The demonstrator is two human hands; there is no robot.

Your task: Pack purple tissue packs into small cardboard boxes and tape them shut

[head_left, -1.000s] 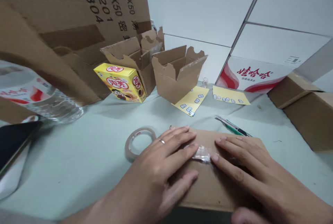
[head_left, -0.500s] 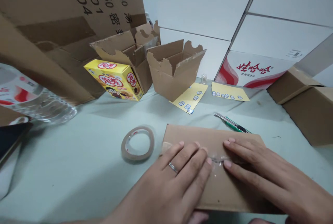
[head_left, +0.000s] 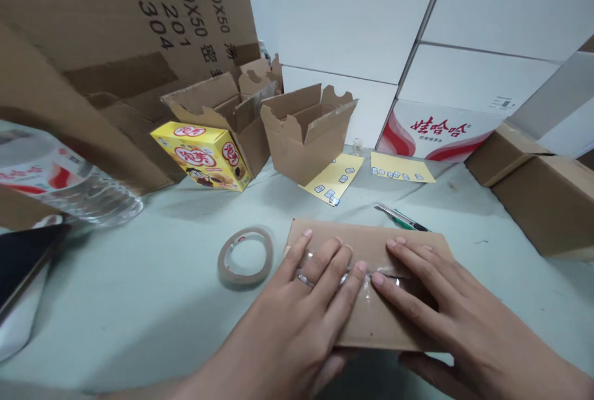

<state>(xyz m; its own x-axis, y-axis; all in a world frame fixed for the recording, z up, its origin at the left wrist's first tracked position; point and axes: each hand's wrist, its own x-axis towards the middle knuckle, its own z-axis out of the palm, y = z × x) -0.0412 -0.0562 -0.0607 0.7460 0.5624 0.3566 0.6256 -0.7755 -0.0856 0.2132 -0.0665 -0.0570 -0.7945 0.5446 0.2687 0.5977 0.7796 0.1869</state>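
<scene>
A closed brown cardboard box (head_left: 371, 319) lies in front of me, with clear tape along the seam between its top flaps. My left hand (head_left: 310, 301), wearing a ring, rests on the left part of the top with its fingers stretched out. My right hand (head_left: 440, 307) lies across the right part, fingers extended and spread; its index fingertip touches the taped seam. Both thumbs hang by the box's near side, partly hidden. Left of the box is a roll of tape (head_left: 223, 264). A green utility knife (head_left: 403, 219) lies just behind it.
Behind stand open cardboard boxes (head_left: 297, 146), a yellow snack box (head_left: 199, 155) and yellow sticker sheets (head_left: 401, 168). A plastic water bottle (head_left: 93, 180) and a dark-screened device (head_left: 28, 264) are at left. More brown boxes (head_left: 547, 195) stand at right, white-and-red cartons (head_left: 436, 130) behind.
My view has shifted slightly. My hands stay on the box, both fingertips moving a little along the seam, and the right thumb now shows below the near edge.
</scene>
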